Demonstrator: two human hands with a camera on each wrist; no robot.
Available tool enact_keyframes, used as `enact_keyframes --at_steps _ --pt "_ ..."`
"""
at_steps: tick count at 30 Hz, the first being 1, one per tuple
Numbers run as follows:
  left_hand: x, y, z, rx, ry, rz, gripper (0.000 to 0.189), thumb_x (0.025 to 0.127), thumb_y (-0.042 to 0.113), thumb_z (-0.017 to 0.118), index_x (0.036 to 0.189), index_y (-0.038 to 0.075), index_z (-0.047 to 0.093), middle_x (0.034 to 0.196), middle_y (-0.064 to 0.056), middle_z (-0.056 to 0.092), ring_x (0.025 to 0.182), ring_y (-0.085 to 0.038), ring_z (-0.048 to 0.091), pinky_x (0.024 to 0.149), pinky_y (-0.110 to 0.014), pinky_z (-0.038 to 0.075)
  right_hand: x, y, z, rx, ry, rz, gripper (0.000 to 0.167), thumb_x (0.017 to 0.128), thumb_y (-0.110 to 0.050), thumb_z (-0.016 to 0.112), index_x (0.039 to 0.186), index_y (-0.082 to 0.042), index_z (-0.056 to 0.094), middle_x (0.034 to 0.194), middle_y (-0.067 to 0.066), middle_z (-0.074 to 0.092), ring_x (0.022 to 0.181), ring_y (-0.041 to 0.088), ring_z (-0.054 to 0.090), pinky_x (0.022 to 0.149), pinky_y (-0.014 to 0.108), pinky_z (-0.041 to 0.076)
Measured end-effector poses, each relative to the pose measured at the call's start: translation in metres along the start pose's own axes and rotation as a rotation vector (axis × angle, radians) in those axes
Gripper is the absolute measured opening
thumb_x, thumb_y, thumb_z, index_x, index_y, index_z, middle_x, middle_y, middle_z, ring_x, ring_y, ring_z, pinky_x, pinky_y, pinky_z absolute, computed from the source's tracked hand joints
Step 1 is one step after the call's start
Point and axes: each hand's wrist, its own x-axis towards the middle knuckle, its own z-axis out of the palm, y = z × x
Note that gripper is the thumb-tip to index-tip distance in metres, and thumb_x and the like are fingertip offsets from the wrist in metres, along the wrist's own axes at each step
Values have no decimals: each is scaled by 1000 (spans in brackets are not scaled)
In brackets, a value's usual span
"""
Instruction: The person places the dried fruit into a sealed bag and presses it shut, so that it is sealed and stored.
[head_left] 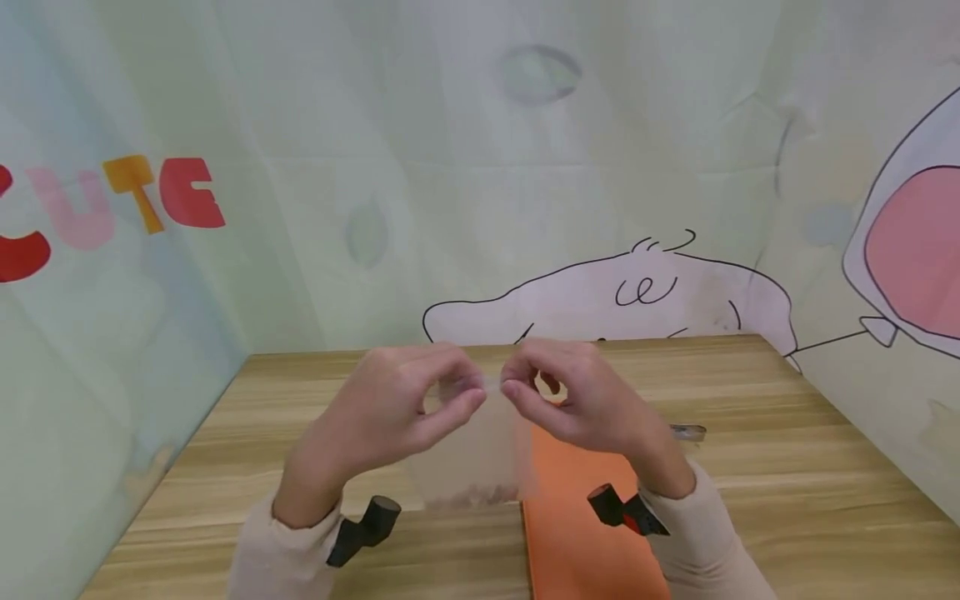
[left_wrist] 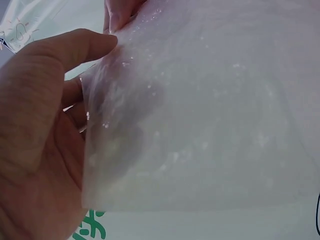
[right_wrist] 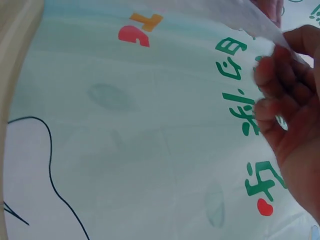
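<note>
A translucent, frosted plastic bag (head_left: 476,454) hangs between the two hands, over the table and beside an orange flat folder-like sheet (head_left: 592,533). My left hand (head_left: 397,404) pinches its top edge between thumb and curled fingers. Close by on the same edge, my right hand (head_left: 588,392) pinches it too, fingertips a short gap from the left ones. Faint pinkish specks show along the bag's lower edge. From the left wrist, the crinkled film (left_wrist: 200,125) fills most of the view, with some left fingers behind it. A strip of film (right_wrist: 227,14) crosses the top of the right wrist view.
On the wood-grain table (head_left: 225,467), a small shiny metal object (head_left: 688,432) lies just past the right wrist, partly hidden by it. Printed cloth walls (head_left: 360,150) stand around the table's back and sides.
</note>
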Motion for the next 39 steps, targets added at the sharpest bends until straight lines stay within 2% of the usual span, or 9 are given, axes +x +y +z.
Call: enact_keyframes --at_steps 6,12,14,17,21,24,29,35,39 --pt "4 4 3 -3 26 38 6 91 9 68 88 10 63 79 6 64 69 -3 58 61 -19 49 3 -3 4 -25 58 -43 24 104 -21 48 84 -10 56 69 -4 50 58 8 45 51 18 34" --pt "7 8 5 93 6 123 5 89 9 67 86 11 63 76 6 63 62 -4 56 57 -18 46 0 -3 -1 72 -66 10 15 102 -13 56 87 -12 58 74 -6 54 66 4 48 49 22 39" --pt "7 8 4 96 -20 111 5 92 13 69 88 11 66 78 6 65 64 -3 57 58 -18 47 -2 -3 -4 66 -100 14 13 97 -4 59 87 -13 59 75 -7 54 66 3 48 51 20 39" --pt "4 5 -2 52 -70 24 9 92 19 73 90 13 67 80 8 67 68 0 60 62 -20 50 -3 -4 -9 33 -104 5 18 91 4 59 87 -13 58 75 -7 53 67 3 48 53 19 39" --pt "-3 -3 -14 -47 -99 -94 13 88 19 78 91 13 67 82 10 66 74 0 61 66 -22 52 -6 -6 -19 4 -54 32 14 98 -6 57 86 -13 58 74 -7 51 67 4 47 54 21 39" --pt "-7 -9 -19 -111 -75 -86 12 87 13 78 91 13 66 82 10 66 74 -2 61 64 -21 51 -8 -7 -27 -9 -36 61 16 102 -14 54 86 -13 59 73 -8 49 64 3 46 54 19 38" --pt "-5 -11 -18 -139 7 -13 12 87 5 75 88 13 66 79 9 66 70 -2 61 59 -17 49 -9 -9 -36 0 -77 99 12 101 -10 58 90 -15 60 75 -11 53 62 1 49 55 19 42" --pt "1 -1 -10 -56 44 84 13 86 6 74 83 15 66 73 11 62 64 1 56 57 -17 46 -1 -22 -25 -271 -51 38 18 101 -27 60 98 -11 67 92 -6 63 82 8 60 70 26 51" --pt "3 5 -3 -34 47 103 11 90 10 74 83 16 67 74 11 63 63 3 56 56 -14 44 4 -29 -13 -401 -20 -59 22 103 -24 57 92 -9 68 87 -3 65 75 11 59 68 30 50"
